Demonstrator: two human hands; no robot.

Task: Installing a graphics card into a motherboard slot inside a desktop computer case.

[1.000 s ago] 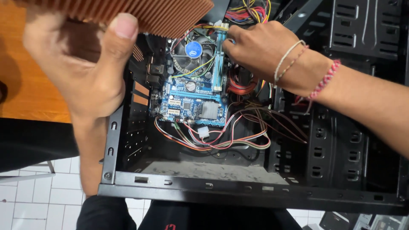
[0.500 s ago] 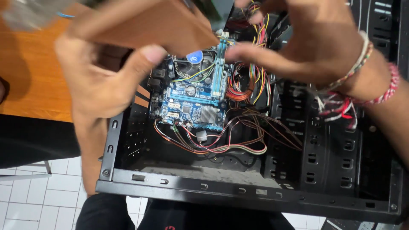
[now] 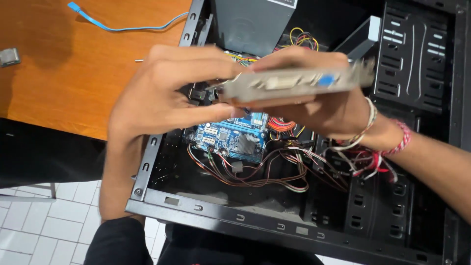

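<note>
From the head camera, both hands meet above an open black computer case (image 3: 304, 230) that lies on its side, its near rail toward the person. Between them they hold an expansion card (image 3: 294, 83), edge-on to the camera, so that the grey metal bracket with its white and blue sockets faces up. The card hangs in the air over the middle of the case, well clear of the blue circuit board (image 3: 230, 140) below, and it touches nothing but the fingers. Held flat and level like this, by both ends, it is likely kept steady and away from the loose wiring underneath.

The left hand (image 3: 162, 95) grips the card's left end: the fingers are curled nearly closed round it, thumb below and the other fingers over the top. The right hand (image 3: 324, 110) (bead and thread bracelets at the wrist) cradles the card from beneath and behind, with its fingers (image 3: 294, 58) folded over the upper edge, so the bracket sits between thumb side and fingertips.

Under the hands a tangle of red, brown and white wires (image 3: 265, 169) loops across the case floor. A grey metal power box (image 3: 252, 22) sits at the far end. To the left, the orange tabletop (image 3: 73, 83) carries a blue cable (image 3: 115, 24) and a small grey metal part (image 3: 9, 56) at its edge.
</note>
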